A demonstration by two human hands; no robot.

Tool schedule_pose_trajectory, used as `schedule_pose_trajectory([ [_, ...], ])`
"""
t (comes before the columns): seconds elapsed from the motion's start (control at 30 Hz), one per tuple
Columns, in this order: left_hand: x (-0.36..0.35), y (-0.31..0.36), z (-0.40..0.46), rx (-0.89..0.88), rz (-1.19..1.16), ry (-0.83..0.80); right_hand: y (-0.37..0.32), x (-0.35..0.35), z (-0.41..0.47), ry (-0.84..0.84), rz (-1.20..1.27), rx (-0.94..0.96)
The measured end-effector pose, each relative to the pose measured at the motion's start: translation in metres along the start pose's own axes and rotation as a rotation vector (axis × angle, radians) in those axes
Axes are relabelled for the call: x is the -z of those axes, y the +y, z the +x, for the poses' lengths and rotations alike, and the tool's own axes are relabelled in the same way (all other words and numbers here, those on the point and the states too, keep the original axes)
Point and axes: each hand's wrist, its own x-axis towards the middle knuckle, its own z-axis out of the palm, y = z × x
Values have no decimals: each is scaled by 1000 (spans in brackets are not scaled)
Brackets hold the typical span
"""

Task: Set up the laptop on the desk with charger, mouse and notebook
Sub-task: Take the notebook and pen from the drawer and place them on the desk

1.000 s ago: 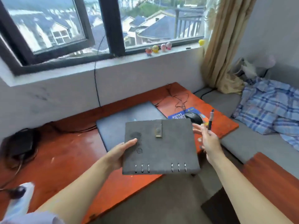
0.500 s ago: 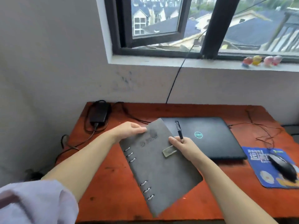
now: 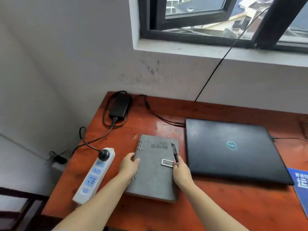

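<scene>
Grey notebook (image 3: 155,169) flat on the tabletop (image 3: 216,205) at frame centre, left hand (image 3: 129,165) open on its ringed edge, right hand (image 3: 180,170) gripping a pen (image 3: 174,153), closed laptop (image 3: 233,152) just right

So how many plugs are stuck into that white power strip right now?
1. A round black plug sits in the far end of the power strip, at the desk's left edge. The sockets nearer the camera look empty; none seem hidden.

left hand (image 3: 129,166): fingers curled, palm down | right hand (image 3: 180,170): grip closed
</scene>
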Motion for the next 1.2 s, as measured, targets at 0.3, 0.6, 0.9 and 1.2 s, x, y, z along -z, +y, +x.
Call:
schedule_pose_trajectory([
  [0.3, -10, -14, 3, -41, 271, 50, 0, 3, -5, 67, -194, -9],
  [0.6, -9, -5, -4, -290, 442, 100, -46, 8, -14, 11, 117, 115],
  [0.9, 10, -31, 6, -162, 369, -103, -55, -44, -8, 5, -202, -78],
  [1.2, 11, -31, 11, -119, 312, -137, -52, -59, 3, -18, -704, 5],
])
